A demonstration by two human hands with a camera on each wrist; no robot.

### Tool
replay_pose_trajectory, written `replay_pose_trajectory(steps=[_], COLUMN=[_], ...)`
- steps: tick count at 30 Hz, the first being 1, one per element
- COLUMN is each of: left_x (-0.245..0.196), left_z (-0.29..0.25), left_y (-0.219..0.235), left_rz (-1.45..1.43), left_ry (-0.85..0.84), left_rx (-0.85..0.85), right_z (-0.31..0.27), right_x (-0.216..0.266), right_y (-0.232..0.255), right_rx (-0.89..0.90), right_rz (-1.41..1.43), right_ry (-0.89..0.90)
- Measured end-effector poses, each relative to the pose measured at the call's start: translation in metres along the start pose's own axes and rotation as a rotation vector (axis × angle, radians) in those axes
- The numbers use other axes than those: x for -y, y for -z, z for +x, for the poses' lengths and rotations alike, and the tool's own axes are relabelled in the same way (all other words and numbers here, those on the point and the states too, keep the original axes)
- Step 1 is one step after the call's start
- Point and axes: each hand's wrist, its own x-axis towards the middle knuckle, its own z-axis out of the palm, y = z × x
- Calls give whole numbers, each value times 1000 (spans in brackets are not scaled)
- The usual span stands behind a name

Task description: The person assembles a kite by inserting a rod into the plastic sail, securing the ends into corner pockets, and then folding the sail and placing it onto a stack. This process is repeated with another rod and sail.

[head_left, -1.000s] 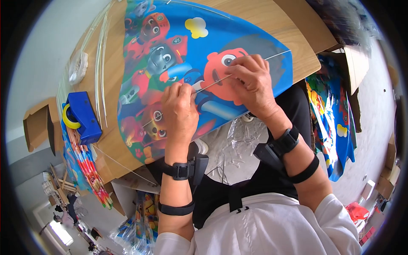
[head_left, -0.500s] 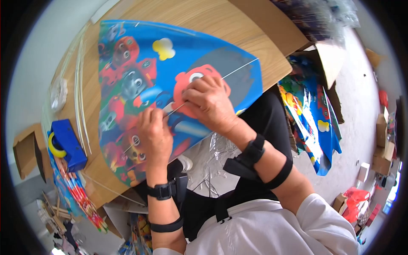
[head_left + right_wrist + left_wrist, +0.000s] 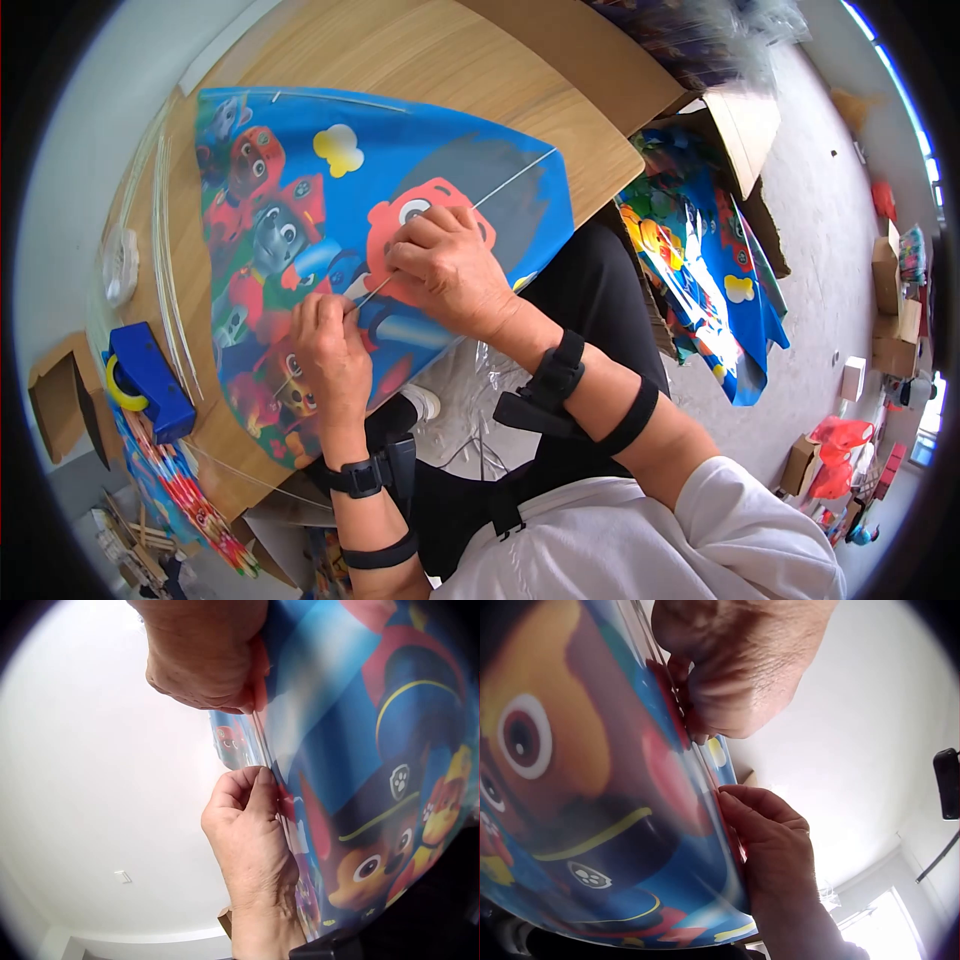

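Tabletop (image 3: 400,50), rod (image 3: 374,292) in right grip (image 3: 455,275)

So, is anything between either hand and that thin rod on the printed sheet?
Nothing visible: the left hand and right hand pinch at the thin rod on the printed sheet, though the exact contact is hidden.
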Motion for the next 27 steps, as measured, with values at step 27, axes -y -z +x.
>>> replay_pose_trajectory(steps=[27], left_x=[16], left_z=[-3], left_y=[-9], left_rz=[-7], left_ry=[3], left_rx=[-148], right_z=[8], right_x=[8], right_y=[3], right_rx=[13], right_rz=[25], right_ry=[0])
